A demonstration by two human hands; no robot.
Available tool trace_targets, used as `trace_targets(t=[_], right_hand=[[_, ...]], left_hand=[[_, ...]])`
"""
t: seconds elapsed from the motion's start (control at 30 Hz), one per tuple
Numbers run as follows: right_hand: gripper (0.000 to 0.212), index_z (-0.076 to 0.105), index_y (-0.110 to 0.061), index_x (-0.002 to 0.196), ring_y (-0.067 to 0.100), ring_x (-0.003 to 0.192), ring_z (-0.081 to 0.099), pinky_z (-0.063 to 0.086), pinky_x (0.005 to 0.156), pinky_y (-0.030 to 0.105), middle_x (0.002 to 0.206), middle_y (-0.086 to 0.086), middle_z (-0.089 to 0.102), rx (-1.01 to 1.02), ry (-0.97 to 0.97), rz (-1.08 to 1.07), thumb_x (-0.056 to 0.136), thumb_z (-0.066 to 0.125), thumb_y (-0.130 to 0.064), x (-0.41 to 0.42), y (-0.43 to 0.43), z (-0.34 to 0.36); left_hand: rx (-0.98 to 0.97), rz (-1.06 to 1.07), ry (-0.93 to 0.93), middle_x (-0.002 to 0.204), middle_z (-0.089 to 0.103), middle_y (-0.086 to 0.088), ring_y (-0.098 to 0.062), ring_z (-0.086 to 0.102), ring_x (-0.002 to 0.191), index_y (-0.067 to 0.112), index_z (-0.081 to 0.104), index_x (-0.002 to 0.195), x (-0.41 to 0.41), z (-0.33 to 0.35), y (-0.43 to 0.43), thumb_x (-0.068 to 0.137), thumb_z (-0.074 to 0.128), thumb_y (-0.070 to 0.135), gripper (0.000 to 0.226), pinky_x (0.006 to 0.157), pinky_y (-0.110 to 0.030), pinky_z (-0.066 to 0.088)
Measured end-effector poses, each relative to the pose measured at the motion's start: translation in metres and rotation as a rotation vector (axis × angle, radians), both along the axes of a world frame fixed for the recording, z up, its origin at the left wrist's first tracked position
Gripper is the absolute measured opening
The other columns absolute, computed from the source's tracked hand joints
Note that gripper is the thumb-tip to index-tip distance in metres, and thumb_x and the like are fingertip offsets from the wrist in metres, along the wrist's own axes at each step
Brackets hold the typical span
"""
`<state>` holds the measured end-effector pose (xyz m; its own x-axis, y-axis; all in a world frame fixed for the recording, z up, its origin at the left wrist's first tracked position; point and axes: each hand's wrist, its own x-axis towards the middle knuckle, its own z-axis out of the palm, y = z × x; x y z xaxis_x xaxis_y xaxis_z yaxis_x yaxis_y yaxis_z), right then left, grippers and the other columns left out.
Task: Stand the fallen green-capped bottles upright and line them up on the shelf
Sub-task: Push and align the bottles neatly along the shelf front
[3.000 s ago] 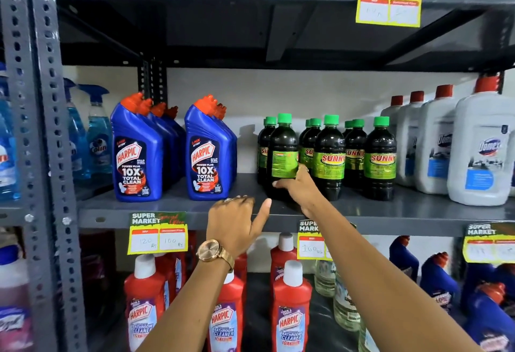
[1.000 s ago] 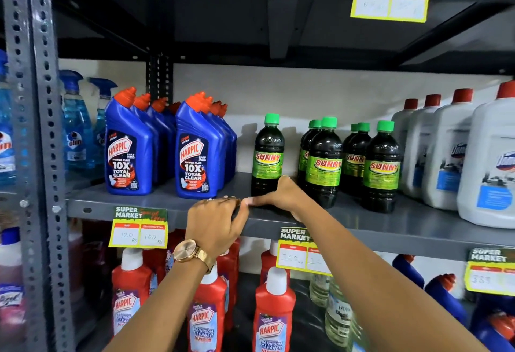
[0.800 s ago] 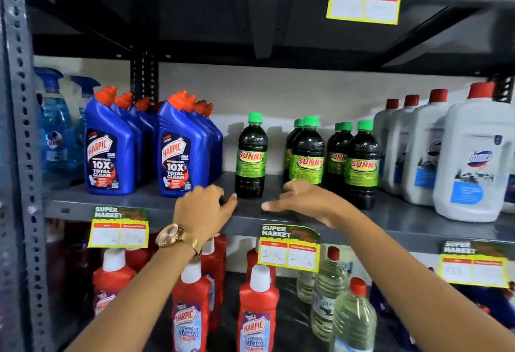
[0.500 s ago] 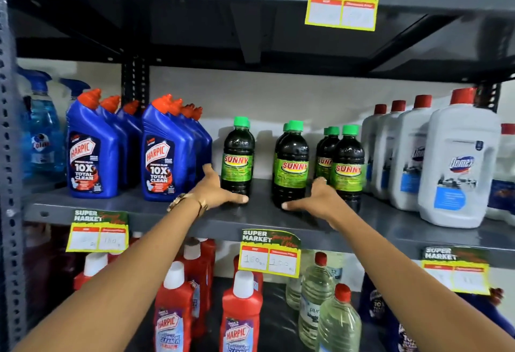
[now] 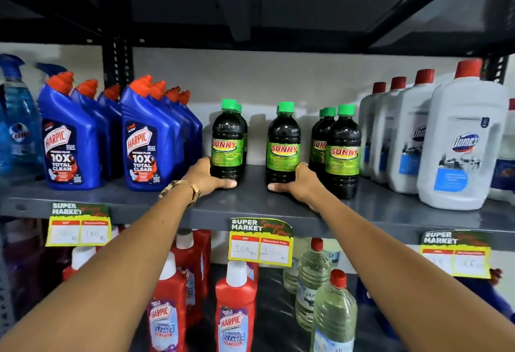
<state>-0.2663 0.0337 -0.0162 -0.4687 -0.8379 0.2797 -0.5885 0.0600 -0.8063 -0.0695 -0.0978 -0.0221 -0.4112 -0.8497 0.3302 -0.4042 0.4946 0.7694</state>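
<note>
Dark green-capped Sunny bottles stand upright on the grey middle shelf (image 5: 250,206) in three short files. My left hand (image 5: 207,177) wraps the base of the left front bottle (image 5: 228,139), thumb in front. My right hand (image 5: 296,181) grips the base of the middle front bottle (image 5: 283,142). The right front bottle (image 5: 343,151) stands free, with another close behind it. A second cap peeks out behind the left bottle. None of them lies on its side.
Blue Harpic bottles (image 5: 145,139) crowd the shelf at left, white Domex jugs (image 5: 459,139) at right. Price tags (image 5: 260,241) hang on the shelf edge. Red Harpic bottles (image 5: 235,304) and clear bottles (image 5: 333,312) fill the shelf below. A dark shelf sits overhead.
Both hands came up from the shelf edge and closed around the bases of the left and middle front bottles. The view has moved closer to the shelf.
</note>
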Motion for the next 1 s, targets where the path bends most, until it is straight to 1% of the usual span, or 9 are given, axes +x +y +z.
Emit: trace_targets(t=[0.13,0.33,0.4,0.47,0.53,0.6,0.7,0.83,1.0], right_hand=[[0.077,0.043,-0.002,0.131,0.027,0.123,0.053,0.040,0.092,0.027,0.134,0.014,0.055,-0.019,0.009,0.011,0.071,0.085,-0.024,-0.001,0.001,-0.002],[0.082,0.041,-0.004,0.136,0.027,0.126,0.052,0.041,0.099,0.029,0.136,0.012,0.054,-0.013,0.024,0.019,0.070,0.085,-0.027,-0.001,-0.001,-0.002],[0.083,0.040,-0.004,0.136,0.028,0.126,0.051,0.041,0.102,0.032,0.137,0.013,0.054,-0.007,0.037,0.015,0.071,0.085,-0.028,0.000,-0.001,-0.002],[0.087,0.034,-0.003,0.139,0.030,0.128,0.050,0.041,0.104,0.035,0.138,0.015,0.052,0.000,0.062,0.009,0.073,0.083,-0.029,0.002,0.001,-0.001],[0.094,0.022,-0.002,0.143,0.031,0.130,0.048,0.040,0.105,0.036,0.140,0.017,0.050,0.006,0.089,0.007,0.075,0.081,-0.030,0.003,0.002,0.000],[0.099,0.017,-0.002,0.145,0.032,0.132,0.047,0.039,0.108,0.038,0.142,0.018,0.049,0.005,0.104,0.011,0.076,0.080,-0.032,0.003,0.002,0.000],[0.096,0.018,-0.002,0.144,0.033,0.132,0.047,0.039,0.108,0.039,0.142,0.018,0.049,0.010,0.111,0.010,0.076,0.080,-0.032,0.003,0.003,0.000],[0.094,0.021,-0.003,0.143,0.032,0.131,0.047,0.039,0.107,0.038,0.141,0.017,0.050,0.006,0.111,0.008,0.076,0.079,-0.032,0.004,0.002,-0.001],[0.094,0.019,-0.003,0.145,0.032,0.133,0.046,0.037,0.105,0.036,0.143,0.018,0.048,0.005,0.102,0.007,0.078,0.078,-0.030,0.004,0.002,-0.001]], left_hand=[[0.005,-0.020,-0.016,0.123,0.064,-0.004,-0.022,0.058,0.112,0.018,0.053,0.127,0.001,-0.001,-0.003,0.056,0.087,0.037,0.081,0.105,-0.043,0.043],[0.018,-0.021,-0.036,0.126,0.061,-0.004,-0.021,0.056,0.114,0.018,0.049,0.129,0.001,-0.002,-0.007,0.057,0.086,0.039,0.083,0.104,-0.041,0.042],[0.011,-0.025,-0.037,0.128,0.060,-0.004,-0.022,0.055,0.116,0.017,0.047,0.131,0.000,-0.003,-0.007,0.062,0.085,0.035,0.081,0.104,-0.038,0.041],[0.007,-0.029,-0.037,0.128,0.059,-0.004,-0.022,0.054,0.117,0.016,0.046,0.132,0.000,-0.003,-0.008,0.065,0.084,0.033,0.079,0.103,-0.036,0.040],[0.014,-0.044,-0.042,0.129,0.059,-0.005,-0.022,0.055,0.117,0.017,0.046,0.132,0.000,-0.003,-0.010,0.062,0.085,0.036,0.082,0.105,-0.039,0.041],[0.016,-0.049,-0.040,0.128,0.060,-0.006,-0.022,0.056,0.116,0.017,0.047,0.131,0.001,-0.003,-0.012,0.059,0.085,0.039,0.084,0.105,-0.042,0.042],[0.002,-0.038,-0.018,0.126,0.061,-0.006,-0.022,0.056,0.115,0.015,0.048,0.129,0.000,-0.005,-0.012,0.061,0.086,0.035,0.081,0.102,-0.038,0.043],[-0.023,-0.016,-0.006,0.125,0.061,-0.006,-0.022,0.057,0.112,0.014,0.047,0.129,-0.001,-0.007,-0.010,0.059,0.088,0.036,0.084,0.092,-0.030,0.043],[-0.043,0.003,-0.006,0.128,0.059,-0.007,-0.023,0.055,0.115,0.014,0.045,0.130,-0.002,-0.006,-0.006,0.060,0.087,0.037,0.085,0.091,-0.028,0.040]])
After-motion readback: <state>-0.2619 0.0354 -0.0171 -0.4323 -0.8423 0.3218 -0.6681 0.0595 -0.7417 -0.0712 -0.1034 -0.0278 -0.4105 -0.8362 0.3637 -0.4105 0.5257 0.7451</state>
